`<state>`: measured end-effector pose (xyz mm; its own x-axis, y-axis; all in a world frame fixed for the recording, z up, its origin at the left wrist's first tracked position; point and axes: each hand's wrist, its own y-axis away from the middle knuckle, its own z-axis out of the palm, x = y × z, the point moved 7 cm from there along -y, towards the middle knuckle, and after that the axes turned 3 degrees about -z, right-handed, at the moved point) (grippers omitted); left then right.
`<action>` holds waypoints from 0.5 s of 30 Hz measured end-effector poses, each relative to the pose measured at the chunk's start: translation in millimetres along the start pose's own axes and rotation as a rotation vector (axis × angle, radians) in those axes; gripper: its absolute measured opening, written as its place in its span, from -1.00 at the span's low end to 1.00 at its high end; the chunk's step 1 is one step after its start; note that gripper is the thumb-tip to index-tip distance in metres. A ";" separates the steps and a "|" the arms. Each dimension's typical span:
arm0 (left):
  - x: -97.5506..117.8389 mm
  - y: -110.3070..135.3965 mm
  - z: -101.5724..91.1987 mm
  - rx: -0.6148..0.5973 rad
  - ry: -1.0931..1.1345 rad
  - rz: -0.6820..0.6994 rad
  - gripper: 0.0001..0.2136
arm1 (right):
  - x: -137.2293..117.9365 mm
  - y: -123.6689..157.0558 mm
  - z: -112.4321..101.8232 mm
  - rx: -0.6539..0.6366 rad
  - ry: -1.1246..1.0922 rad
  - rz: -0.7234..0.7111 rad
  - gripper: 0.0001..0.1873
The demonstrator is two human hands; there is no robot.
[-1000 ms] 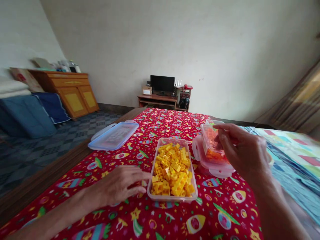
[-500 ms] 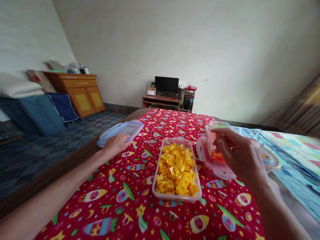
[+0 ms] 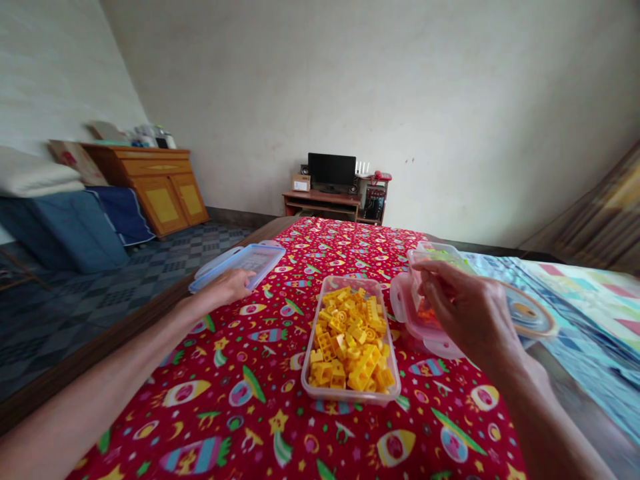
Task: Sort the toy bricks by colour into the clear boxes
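Observation:
A clear plastic box (image 3: 350, 398) full of yellow toy bricks (image 3: 345, 343) sits in the middle of the table. To its left lies a blue-rimmed lid (image 3: 267, 255). My left hand (image 3: 231, 285) rests at the lid's near edge with its fingers stretched out. On the right, clear boxes (image 3: 411, 287) with orange and green pieces stand together, pink-tinted flaps at their sides. My right hand (image 3: 465, 303) is over them, its fingers bent but not closed together. It hides part of the boxes, so I cannot tell whether it touches them.
A red patterned cloth (image 3: 300, 433) covers the table. A round tan-edged object (image 3: 535, 313) is beyond my right hand. Bedding (image 3: 595, 307) lies to the right. A desk with a monitor (image 3: 332, 171) and a wooden cabinet (image 3: 165, 197) stand farther back.
My left hand has shifted slightly left along the lid. My right hand has moved a little left over the boxes. The box of yellow bricks stays in place while the view shifts slightly.

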<state>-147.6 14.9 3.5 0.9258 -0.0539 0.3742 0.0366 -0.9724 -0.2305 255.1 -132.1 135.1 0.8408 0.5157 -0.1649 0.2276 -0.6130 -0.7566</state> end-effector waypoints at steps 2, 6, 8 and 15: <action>-1.8 -0.6 0.8 -0.081 -0.009 -0.023 -0.77 | -0.8 -0.2 0.4 0.001 0.005 -0.002 -0.72; -7.5 -1.2 -5.4 -0.199 -0.014 -0.066 -0.74 | -0.2 0.9 2.9 -0.012 0.014 -0.003 -0.71; -9.9 -2.1 -10.3 -0.218 -0.026 -0.085 -0.76 | -0.4 1.5 4.1 -0.016 0.018 -0.012 -0.71; -16.9 -6.0 -49.8 0.035 -0.213 -0.189 -0.79 | -2.8 1.7 8.2 -0.025 0.045 -0.043 -0.70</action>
<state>-182.2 10.3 43.3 0.9593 0.1803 0.2172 0.2256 -0.9521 -0.2065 249.1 -129.7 129.1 0.8511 0.5148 -0.1029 0.2760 -0.6055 -0.7465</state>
